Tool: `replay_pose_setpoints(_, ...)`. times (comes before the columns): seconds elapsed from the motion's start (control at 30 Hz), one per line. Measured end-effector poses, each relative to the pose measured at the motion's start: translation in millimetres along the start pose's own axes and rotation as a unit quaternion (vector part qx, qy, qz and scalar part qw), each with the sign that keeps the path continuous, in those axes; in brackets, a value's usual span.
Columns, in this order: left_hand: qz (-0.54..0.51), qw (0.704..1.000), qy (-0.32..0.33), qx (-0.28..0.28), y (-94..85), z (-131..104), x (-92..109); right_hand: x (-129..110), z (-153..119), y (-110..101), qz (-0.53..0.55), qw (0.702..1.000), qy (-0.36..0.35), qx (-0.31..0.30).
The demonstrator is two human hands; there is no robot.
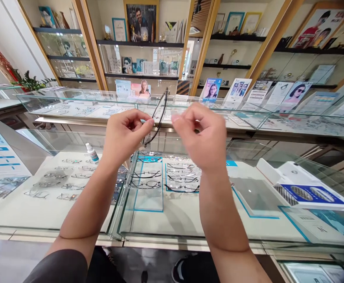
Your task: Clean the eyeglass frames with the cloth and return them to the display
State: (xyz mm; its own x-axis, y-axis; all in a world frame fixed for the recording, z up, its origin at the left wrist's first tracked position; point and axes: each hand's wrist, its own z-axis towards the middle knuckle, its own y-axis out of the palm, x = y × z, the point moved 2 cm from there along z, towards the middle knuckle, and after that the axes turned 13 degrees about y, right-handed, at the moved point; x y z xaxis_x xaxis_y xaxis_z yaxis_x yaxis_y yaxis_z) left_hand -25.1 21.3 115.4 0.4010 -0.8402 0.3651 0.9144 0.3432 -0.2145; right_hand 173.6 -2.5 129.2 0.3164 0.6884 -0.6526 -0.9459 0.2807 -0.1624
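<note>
My left hand (127, 135) pinches a pair of eyeglasses (159, 126) between thumb and forefinger. The glasses have a thin dark frame and are turned nearly edge-on, raised above the glass counter. Just to their right, my right hand (204, 135) is closed, thumb against the curled fingers. Something pale shows by its fingertips, too blurred to name. The right hand stays apart from the glasses. Below both hands, several eyeglasses (182, 179) lie in rows inside the glass display case (177, 222).
A white spray bottle (92, 152) stands at left on the counter. An opened white box with a blue panel (310, 193) lies at right. Across from me runs another glass showcase (86, 109) with upright leaflets (211, 90). Shelves (142, 44) line the wall.
</note>
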Motion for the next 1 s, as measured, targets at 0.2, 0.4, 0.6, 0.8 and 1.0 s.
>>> replay_pose_setpoints(0.2, 0.109, 0.944, -0.046, -0.309, -4.9, -12, -12, -3, 1, -21, 0.010, 0.998, 0.003, 0.064)
replay_pose_setpoints(0.4, 0.151, 0.805, -0.185, -0.543, 3.0, -35, -56, -7, -1, -20, 0.016, 0.999, 0.002, 0.040)
replay_pose_setpoints(0.6, 0.182, 0.752, -0.220, -0.594, 23.5, -36, -86, -9, -4, -15, -0.001, 0.999, 0.042, -0.006)
replay_pose_setpoints(0.8, 0.209, 0.712, -0.183, -0.645, 49.3, -54, -103, -8, -4, -2, -0.024, 0.997, 0.054, -0.040)
replay_pose_setpoints(1.0, 0.237, 0.691, -0.175, -0.659, 63.5, -66, -113, -11, -4, 7, -0.076, 0.996, -0.033, -0.031)
